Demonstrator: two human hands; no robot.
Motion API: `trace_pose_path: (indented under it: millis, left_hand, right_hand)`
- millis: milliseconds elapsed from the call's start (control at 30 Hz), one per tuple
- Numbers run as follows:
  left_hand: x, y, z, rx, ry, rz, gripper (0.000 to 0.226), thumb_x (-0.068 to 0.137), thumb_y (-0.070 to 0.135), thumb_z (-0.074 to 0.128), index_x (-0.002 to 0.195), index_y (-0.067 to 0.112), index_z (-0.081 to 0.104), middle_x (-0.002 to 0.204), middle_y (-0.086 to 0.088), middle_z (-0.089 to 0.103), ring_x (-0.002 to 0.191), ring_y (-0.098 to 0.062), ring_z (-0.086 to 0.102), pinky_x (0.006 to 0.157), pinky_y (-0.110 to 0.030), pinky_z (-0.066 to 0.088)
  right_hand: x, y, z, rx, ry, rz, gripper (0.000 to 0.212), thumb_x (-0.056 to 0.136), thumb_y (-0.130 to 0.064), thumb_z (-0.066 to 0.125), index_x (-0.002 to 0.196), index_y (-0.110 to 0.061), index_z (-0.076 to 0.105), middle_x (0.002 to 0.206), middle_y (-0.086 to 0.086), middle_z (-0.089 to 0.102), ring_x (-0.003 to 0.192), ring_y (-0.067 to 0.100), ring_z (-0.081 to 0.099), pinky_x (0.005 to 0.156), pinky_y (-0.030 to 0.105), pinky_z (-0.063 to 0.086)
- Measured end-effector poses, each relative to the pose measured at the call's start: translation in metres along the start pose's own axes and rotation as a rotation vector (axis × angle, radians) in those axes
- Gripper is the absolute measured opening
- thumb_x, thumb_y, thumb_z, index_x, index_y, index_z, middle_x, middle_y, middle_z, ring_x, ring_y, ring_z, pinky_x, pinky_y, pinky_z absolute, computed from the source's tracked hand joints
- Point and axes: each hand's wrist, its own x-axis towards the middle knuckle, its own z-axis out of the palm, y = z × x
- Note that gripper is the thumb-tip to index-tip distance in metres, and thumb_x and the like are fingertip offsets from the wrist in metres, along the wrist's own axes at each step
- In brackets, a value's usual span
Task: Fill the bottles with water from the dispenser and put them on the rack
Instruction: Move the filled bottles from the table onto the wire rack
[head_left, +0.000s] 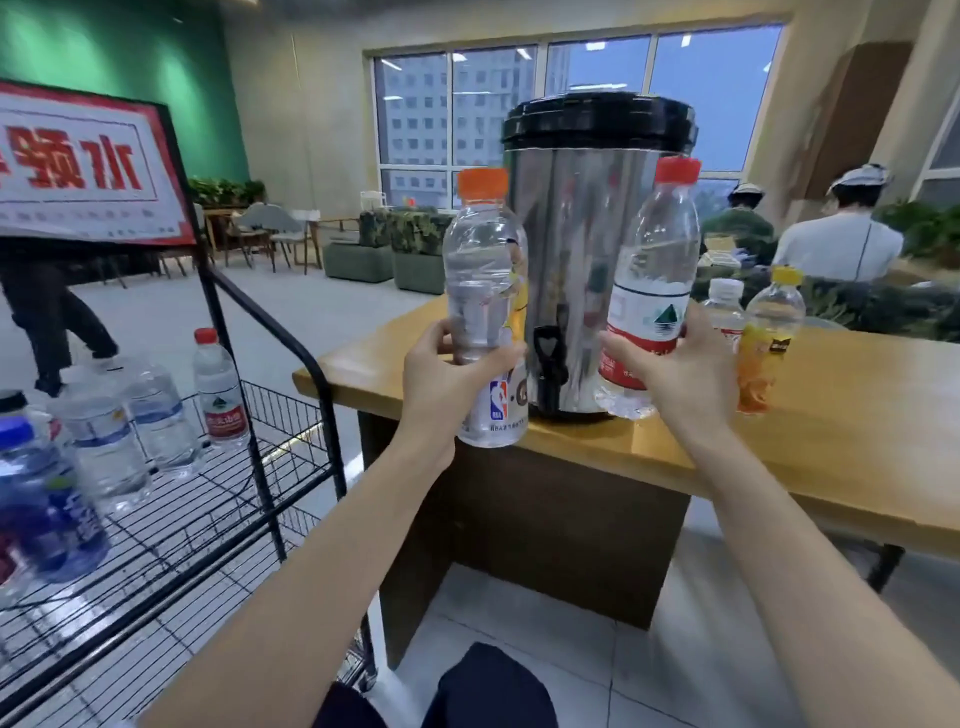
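Bottles: a clear plastic bottle with an orange cap (485, 291) stands upright in the left hand (447, 374), and a clear plastic bottle with a red cap and red-and-white label (657, 291) tilts in the right hand (675, 374). Both are in front of the steel dispenser with a black lid (587, 234) on the wooden bench (831, 415). The hands are apart, each wrapped round its bottle's lower body. The thin walls probably dent under a squeeze, and filled bottles would be heavy and slick, so a firm mid-body hold suits carrying them to the black wire rack (249, 467)

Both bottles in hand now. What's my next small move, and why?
Probably swing the left hand toward the rack and stand its orange-capped bottle there: it and the right hand's red-capped bottle are capped, and the rack shows free wire.
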Motion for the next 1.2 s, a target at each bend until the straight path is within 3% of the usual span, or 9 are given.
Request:
trace_pose_path:
  millis: [267, 433, 567, 767, 867, 1000, 1067, 1133, 1200]
  left_hand:
    - [-0.002, 0.004, -0.098, 0.066, 0.192, -0.027, 0.051, 0.068, 0.021, 0.089, 0.111, 0.017, 0.062, 0.104, -0.003, 0.071, 0.091, -0.019, 0.072, 0.083, -0.043, 0.06]
    - [0.012, -0.002, -0.175, 0.122, 0.35, -0.051, 0.044, 0.069, 0.018, 0.088, 0.104, 0.023, 0.062, 0.097, 0.004, 0.071, 0.089, -0.017, 0.071, 0.074, -0.031, 0.059]
    - [0.039, -0.022, -0.238, 0.229, 0.536, -0.074, 0.043, 0.066, 0.022, 0.09, 0.098, 0.027, 0.062, 0.101, 0.002, 0.072, 0.093, -0.019, 0.07, 0.082, -0.041, 0.058]
    - [0.074, -0.082, -0.306, 0.292, 0.831, -0.124, 0.051, 0.075, 0.008, 0.083, 0.116, 0.017, 0.054, 0.109, 0.001, 0.064, 0.105, -0.024, 0.062, 0.093, -0.041, 0.051]
    - [0.085, -0.117, -0.324, 0.274, 0.9, -0.177, 0.059, 0.079, 0.004, 0.077, 0.127, 0.019, 0.046, 0.119, -0.004, 0.064, 0.111, -0.029, 0.061, 0.097, -0.05, 0.05]
    - [0.098, -0.151, -0.337, 0.18, 0.976, -0.321, 0.049, 0.082, 0.0, 0.074, 0.11, 0.022, 0.041, 0.108, -0.012, 0.064, 0.081, -0.035, 0.066, 0.066, -0.049, 0.057]
    - [0.102, -0.166, -0.343, 0.233, 1.033, -0.346, 0.051, 0.081, -0.001, 0.073, 0.109, 0.027, 0.04, 0.106, -0.012, 0.063, 0.084, -0.036, 0.066, 0.07, -0.052, 0.058]
    - [0.105, -0.176, -0.348, 0.284, 1.063, -0.362, 0.058, 0.078, -0.001, 0.073, 0.102, 0.038, 0.037, 0.106, -0.01, 0.061, 0.094, -0.037, 0.065, 0.082, -0.056, 0.056]
    - [0.107, -0.183, -0.351, 0.327, 1.1, -0.357, 0.054, 0.078, 0.0, 0.074, 0.108, 0.028, 0.04, 0.108, -0.007, 0.06, 0.096, -0.029, 0.061, 0.086, -0.044, 0.054]
  right_hand:
    - [-0.04, -0.092, 0.112, 0.162, -0.269, -0.06, 0.076, 0.056, -0.078, 0.069, 0.116, -0.034, 0.057, 0.106, -0.014, 0.068, 0.099, 0.008, 0.065, 0.084, 0.042, 0.056]
    - [-0.057, -0.127, 0.208, 0.288, -0.445, -0.069, 0.059, 0.062, -0.052, 0.082, 0.108, -0.026, 0.056, 0.096, -0.014, 0.063, 0.088, 0.006, 0.06, 0.076, 0.029, 0.053]
    - [-0.063, -0.151, 0.287, 0.417, -0.628, -0.094, 0.056, 0.064, -0.037, 0.088, 0.106, -0.025, 0.052, 0.091, -0.017, 0.057, 0.085, 0.004, 0.057, 0.072, 0.021, 0.05]
    - [-0.08, -0.145, 0.407, 0.447, -0.925, -0.031, 0.066, 0.058, -0.029, 0.091, 0.111, -0.022, 0.052, 0.098, -0.012, 0.064, 0.092, 0.01, 0.063, 0.082, 0.037, 0.055]
    - [-0.092, -0.138, 0.445, 0.423, -1.015, -0.006, 0.072, 0.059, -0.022, 0.092, 0.116, -0.023, 0.049, 0.1, -0.01, 0.063, 0.089, 0.009, 0.059, 0.074, 0.023, 0.049]
    - [-0.107, -0.125, 0.486, 0.398, -1.122, 0.003, 0.089, 0.043, -0.039, 0.089, 0.123, -0.03, 0.049, 0.107, -0.011, 0.067, 0.103, 0.017, 0.063, 0.089, 0.041, 0.053]
    - [-0.113, -0.115, 0.508, 0.367, -1.179, -0.008, 0.084, 0.04, -0.039, 0.087, 0.117, -0.03, 0.053, 0.106, -0.007, 0.068, 0.101, 0.018, 0.064, 0.089, 0.046, 0.054]
    - [-0.117, -0.115, 0.515, 0.343, -1.205, -0.033, 0.072, 0.047, -0.024, 0.089, 0.112, -0.026, 0.057, 0.1, -0.007, 0.068, 0.097, 0.017, 0.064, 0.086, 0.041, 0.054]
    - [-0.122, -0.116, 0.522, 0.365, -1.213, -0.035, 0.069, 0.053, -0.011, 0.09, 0.112, -0.023, 0.056, 0.099, -0.009, 0.066, 0.097, 0.016, 0.062, 0.08, 0.029, 0.05]
